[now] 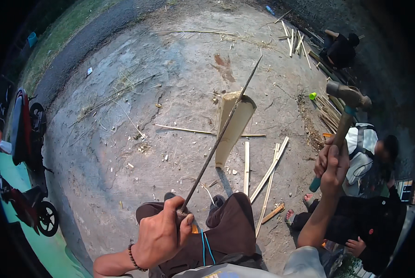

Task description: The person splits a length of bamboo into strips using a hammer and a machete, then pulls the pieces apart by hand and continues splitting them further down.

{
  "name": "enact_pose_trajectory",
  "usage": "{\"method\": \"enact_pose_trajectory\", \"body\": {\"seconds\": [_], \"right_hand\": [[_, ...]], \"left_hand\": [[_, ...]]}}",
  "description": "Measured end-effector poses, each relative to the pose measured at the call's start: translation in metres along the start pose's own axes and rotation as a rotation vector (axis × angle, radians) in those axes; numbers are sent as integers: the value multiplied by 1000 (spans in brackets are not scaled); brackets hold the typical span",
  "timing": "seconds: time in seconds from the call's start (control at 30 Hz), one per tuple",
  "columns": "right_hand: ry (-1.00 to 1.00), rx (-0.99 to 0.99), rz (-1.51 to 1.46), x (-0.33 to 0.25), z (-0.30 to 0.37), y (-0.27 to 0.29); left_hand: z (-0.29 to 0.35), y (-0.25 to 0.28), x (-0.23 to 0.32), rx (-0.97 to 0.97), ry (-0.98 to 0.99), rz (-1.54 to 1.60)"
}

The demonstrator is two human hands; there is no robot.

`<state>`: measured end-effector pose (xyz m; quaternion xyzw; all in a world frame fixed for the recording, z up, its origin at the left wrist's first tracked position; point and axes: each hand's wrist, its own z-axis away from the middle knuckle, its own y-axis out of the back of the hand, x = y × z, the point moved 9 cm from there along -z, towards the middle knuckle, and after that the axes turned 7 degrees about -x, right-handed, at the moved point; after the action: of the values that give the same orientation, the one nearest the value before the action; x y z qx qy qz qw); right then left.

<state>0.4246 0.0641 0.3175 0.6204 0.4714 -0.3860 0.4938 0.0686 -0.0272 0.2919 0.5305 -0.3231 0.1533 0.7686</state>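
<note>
My left hand [163, 234], with a beaded bracelet at the wrist, is closed round the handle of a machete [210, 154]. Its long dark blade, seen nearly edge-on, slants up and away to the right. The blade passes over the top of a wide, pale split bamboo piece [235, 127] standing on the ground; whether it has bitten in, I cannot tell. Raised at the right, my right hand [332, 167] grips a hammer [344, 116] by its green-ended handle, head up and apart from the blade.
Pale bamboo strips [268, 173] lie right of my knees, and a thin stick [184, 129] crosses the concrete behind the bamboo piece. People sit close by on the right, one with a white backpack [359, 148]. Bamboo strips are heaped [327, 113] there. A motorbike [26, 129] stands left.
</note>
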Motion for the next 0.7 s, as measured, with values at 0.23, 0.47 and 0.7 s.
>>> {"method": "enact_pose_trajectory", "body": {"seconds": [0.23,0.47,0.7], "right_hand": [[-725,-77,-113,-21,126,-40],[-538,-178,93,-114,115,-39],[-161,-351,439,-108,95,-60]], "left_hand": [[73,-44,45,143,112,119],[100,-55,44,88,148,87],[108,-59,38,136,171,82]]}}
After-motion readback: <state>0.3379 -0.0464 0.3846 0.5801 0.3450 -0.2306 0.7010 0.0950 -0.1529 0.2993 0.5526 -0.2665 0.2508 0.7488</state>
